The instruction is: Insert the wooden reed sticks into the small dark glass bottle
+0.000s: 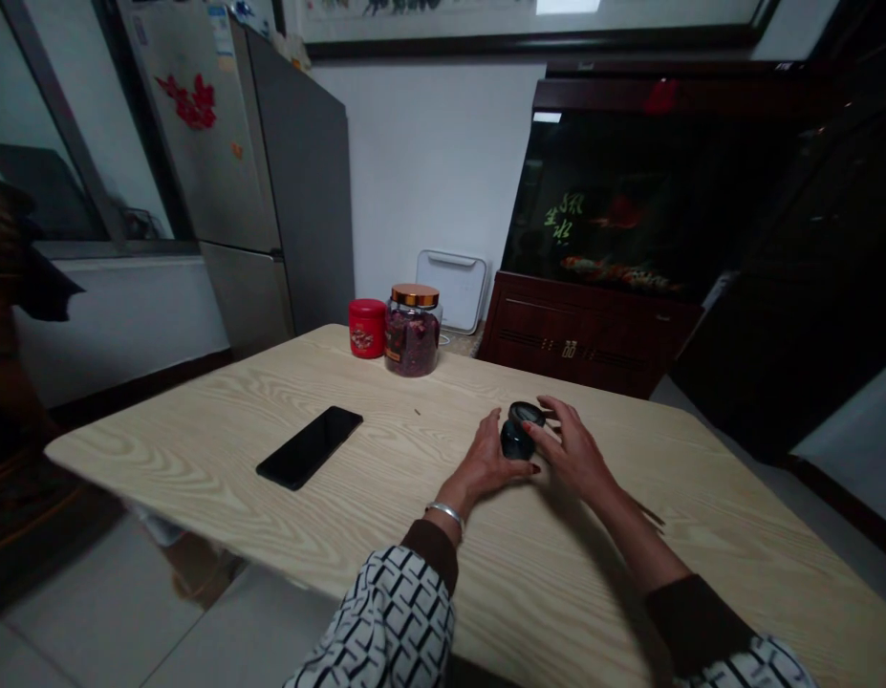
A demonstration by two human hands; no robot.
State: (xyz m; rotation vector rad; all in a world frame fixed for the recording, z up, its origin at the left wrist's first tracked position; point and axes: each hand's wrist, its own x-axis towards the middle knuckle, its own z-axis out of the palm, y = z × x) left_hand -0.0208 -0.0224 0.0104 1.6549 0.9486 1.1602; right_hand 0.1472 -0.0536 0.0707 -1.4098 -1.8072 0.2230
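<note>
A small dark glass jar (516,443) with a round black lid (527,413) stands on the wooden table (385,497), right of its middle. My left hand (489,461) is curled around the lower part of the jar from the left, its thumb in front. From the right, my right hand (570,449) grips the lid, with thumb and fingers on either side of the rim. Whether the lid is seated or loose, I cannot tell. Partly behind my right forearm lie thin brown sticks (650,514).
A black phone (310,447) lies on the table to the left. Toward the back edge stand a red canister (367,328) and a clear jar (412,339) of dark red dried pieces with a copper lid. Beyond are a fridge (306,182) and an aquarium (615,210).
</note>
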